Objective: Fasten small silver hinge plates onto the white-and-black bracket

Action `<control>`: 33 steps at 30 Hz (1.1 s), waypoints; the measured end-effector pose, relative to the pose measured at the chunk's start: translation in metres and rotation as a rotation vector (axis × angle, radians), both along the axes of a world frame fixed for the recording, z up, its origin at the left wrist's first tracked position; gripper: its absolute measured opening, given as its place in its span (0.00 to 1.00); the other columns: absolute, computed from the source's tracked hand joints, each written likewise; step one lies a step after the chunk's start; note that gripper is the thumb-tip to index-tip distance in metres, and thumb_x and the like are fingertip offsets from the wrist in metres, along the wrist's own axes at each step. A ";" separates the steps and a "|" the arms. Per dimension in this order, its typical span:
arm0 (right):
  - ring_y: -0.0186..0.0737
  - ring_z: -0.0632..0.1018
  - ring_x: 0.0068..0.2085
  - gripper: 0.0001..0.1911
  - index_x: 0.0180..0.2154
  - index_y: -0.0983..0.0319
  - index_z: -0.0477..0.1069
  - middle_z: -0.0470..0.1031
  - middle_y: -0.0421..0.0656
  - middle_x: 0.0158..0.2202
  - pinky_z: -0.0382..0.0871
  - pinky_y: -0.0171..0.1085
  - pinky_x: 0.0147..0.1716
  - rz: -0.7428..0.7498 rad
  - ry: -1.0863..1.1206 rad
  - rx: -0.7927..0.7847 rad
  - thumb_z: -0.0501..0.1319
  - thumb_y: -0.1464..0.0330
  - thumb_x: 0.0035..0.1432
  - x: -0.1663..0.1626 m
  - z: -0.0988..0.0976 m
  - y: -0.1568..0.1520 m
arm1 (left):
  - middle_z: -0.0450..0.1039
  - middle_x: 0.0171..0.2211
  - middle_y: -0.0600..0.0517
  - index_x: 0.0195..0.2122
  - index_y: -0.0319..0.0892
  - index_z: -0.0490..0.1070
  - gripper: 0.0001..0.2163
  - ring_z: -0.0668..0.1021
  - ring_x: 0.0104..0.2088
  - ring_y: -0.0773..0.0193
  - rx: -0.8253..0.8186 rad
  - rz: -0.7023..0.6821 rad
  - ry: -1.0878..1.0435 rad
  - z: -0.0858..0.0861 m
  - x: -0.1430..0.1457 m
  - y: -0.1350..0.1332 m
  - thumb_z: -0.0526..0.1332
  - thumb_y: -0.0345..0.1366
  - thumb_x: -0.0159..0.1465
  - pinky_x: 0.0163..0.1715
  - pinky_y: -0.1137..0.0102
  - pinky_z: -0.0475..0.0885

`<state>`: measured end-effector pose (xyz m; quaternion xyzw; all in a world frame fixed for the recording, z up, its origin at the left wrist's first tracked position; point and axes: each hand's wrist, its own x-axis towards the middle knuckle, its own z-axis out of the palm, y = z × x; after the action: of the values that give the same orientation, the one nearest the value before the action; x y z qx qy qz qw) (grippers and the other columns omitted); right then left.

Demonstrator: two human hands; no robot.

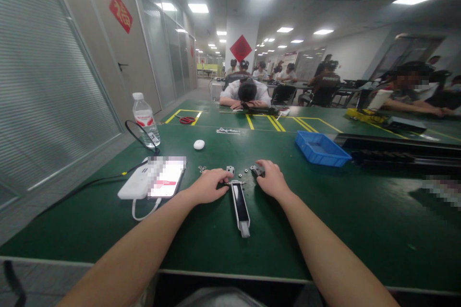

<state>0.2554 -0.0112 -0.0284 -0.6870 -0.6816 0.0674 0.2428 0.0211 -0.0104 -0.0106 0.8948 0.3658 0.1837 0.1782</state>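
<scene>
A long narrow part [240, 206] with pale sides and a dark middle lies on the green table in front of me. A thin metal rod [236, 183] crosses its far end. My left hand [212, 185] has its thumb and fingers closed around the rod's left end, with the index fingertip by a small grey metal block [230, 170]. My right hand [271, 178] grips a grey metal piece [257, 170], partly hidden by the fingers. Small nuts [240, 175] lie between my hands, and several small rings [202, 169] lie left of them.
A blue tray [321, 148] stands at the right. To the left are a white power bank [134, 183], a lit phone [167, 178] and a water bottle [146, 120]. A white earbud case [199, 145] and red scissors [187, 120] lie farther back. A person [247, 92] rests head-down opposite.
</scene>
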 end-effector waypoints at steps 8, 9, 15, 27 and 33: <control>0.44 0.70 0.52 0.23 0.46 0.58 0.72 0.74 0.42 0.50 0.62 0.43 0.53 0.097 0.008 -0.022 0.55 0.77 0.47 0.005 -0.006 0.006 | 0.72 0.38 0.49 0.48 0.43 0.69 0.15 0.74 0.40 0.60 -0.006 0.001 0.014 0.003 0.001 -0.001 0.58 0.31 0.59 0.41 0.67 0.69; 0.44 0.70 0.52 0.23 0.46 0.58 0.73 0.74 0.42 0.50 0.62 0.43 0.53 0.103 0.000 -0.024 0.55 0.76 0.48 0.005 -0.006 0.006 | 0.72 0.39 0.49 0.48 0.43 0.69 0.15 0.74 0.40 0.60 -0.003 -0.001 0.016 0.003 0.001 -0.001 0.58 0.31 0.59 0.41 0.67 0.68; 0.46 0.71 0.50 0.20 0.44 0.58 0.75 0.74 0.45 0.49 0.63 0.43 0.51 0.082 -0.048 -0.028 0.56 0.74 0.49 0.003 -0.004 0.003 | 0.72 0.38 0.49 0.47 0.43 0.70 0.14 0.74 0.40 0.60 0.020 -0.013 0.015 0.001 0.001 0.000 0.58 0.31 0.59 0.41 0.67 0.68; 0.49 0.70 0.47 0.14 0.40 0.58 0.76 0.73 0.48 0.43 0.65 0.43 0.45 -0.021 -0.100 -0.080 0.57 0.68 0.51 -0.002 0.009 -0.006 | 0.71 0.38 0.49 0.44 0.43 0.71 0.12 0.73 0.40 0.60 0.027 -0.019 0.027 0.003 0.001 -0.001 0.58 0.31 0.59 0.40 0.68 0.67; 0.49 0.70 0.46 0.13 0.39 0.59 0.75 0.71 0.49 0.41 0.64 0.42 0.43 -0.033 -0.091 -0.104 0.59 0.66 0.51 -0.002 0.010 -0.007 | 0.72 0.38 0.49 0.45 0.43 0.70 0.13 0.73 0.40 0.59 0.012 -0.021 0.023 0.003 0.001 -0.001 0.58 0.31 0.59 0.40 0.67 0.67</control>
<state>0.2532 -0.0183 -0.0180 -0.7122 -0.6761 0.0673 0.1764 0.0222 -0.0116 -0.0079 0.9017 0.3572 0.1738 0.1705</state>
